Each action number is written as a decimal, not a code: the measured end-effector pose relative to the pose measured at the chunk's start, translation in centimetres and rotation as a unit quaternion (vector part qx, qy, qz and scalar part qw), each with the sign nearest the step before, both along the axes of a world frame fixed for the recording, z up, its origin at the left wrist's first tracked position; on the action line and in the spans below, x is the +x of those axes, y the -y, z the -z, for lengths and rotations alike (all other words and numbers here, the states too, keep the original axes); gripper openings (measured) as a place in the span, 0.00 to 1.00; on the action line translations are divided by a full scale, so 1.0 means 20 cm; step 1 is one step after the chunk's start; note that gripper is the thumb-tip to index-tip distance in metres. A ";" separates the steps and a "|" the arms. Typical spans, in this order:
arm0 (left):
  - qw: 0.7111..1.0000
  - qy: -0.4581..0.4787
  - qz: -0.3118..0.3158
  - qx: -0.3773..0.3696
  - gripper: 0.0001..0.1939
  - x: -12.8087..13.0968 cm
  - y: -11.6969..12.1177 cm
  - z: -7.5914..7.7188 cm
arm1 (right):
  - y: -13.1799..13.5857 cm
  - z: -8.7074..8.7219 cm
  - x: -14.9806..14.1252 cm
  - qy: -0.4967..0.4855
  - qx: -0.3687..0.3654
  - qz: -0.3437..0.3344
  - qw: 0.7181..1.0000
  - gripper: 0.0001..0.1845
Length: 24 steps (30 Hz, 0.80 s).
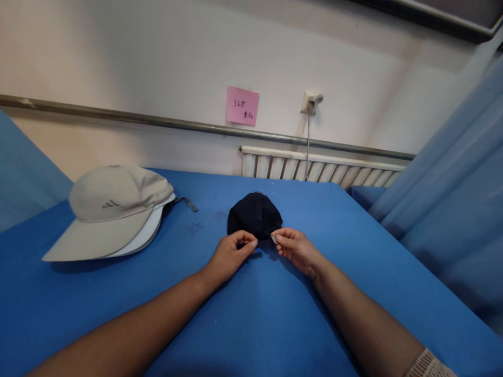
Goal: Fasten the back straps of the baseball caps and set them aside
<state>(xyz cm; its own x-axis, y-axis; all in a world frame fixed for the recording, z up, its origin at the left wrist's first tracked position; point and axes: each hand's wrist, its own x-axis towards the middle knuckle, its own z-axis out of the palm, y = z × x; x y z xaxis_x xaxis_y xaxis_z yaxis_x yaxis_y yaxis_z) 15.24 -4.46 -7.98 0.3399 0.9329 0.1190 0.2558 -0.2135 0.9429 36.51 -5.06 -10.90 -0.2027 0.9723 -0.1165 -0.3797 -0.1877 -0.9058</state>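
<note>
A dark navy cap (254, 214) lies on the blue table (251, 314) in front of me. My left hand (230, 255) pinches the cap's near edge with fingers closed. My right hand (295, 248) pinches a small grey strap end or buckle at the cap's near right edge. The two hands sit close together, almost touching. To the left rest a beige cap (112, 201) stacked on a white cap (147, 233), brims pointing toward me and left.
A pink sticky note (242, 106) hangs on the wall above a metal rail (157, 122). A white radiator (318, 168) runs behind the table, with a wall socket (311, 100) and cord above. Blue curtains (456, 188) hang at the right; blue fabric at the left.
</note>
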 end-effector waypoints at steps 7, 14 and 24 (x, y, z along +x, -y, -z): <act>1.000 0.019 -0.015 -0.015 0.10 0.01 -0.01 0.02 | 0.01 0.01 -0.02 -0.025 -0.010 -0.024 0.999 0.15; 0.998 -0.042 -0.031 0.039 0.09 0.01 0.02 0.00 | 0.03 0.00 -0.03 -0.030 0.000 -0.015 0.999 0.14; 0.996 -0.041 -0.048 0.056 0.09 0.00 -0.01 0.04 | 0.03 0.00 -0.03 -0.040 0.016 -0.003 0.999 0.15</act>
<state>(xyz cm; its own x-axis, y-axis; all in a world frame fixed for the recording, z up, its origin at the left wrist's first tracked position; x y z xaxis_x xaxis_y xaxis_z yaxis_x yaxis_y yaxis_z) 15.17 -4.32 -8.76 0.2629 0.9438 0.2004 0.3548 -0.2877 0.8896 35.85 -5.71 -10.87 -0.2151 0.9742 -0.0687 -0.4509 -0.1615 -0.8778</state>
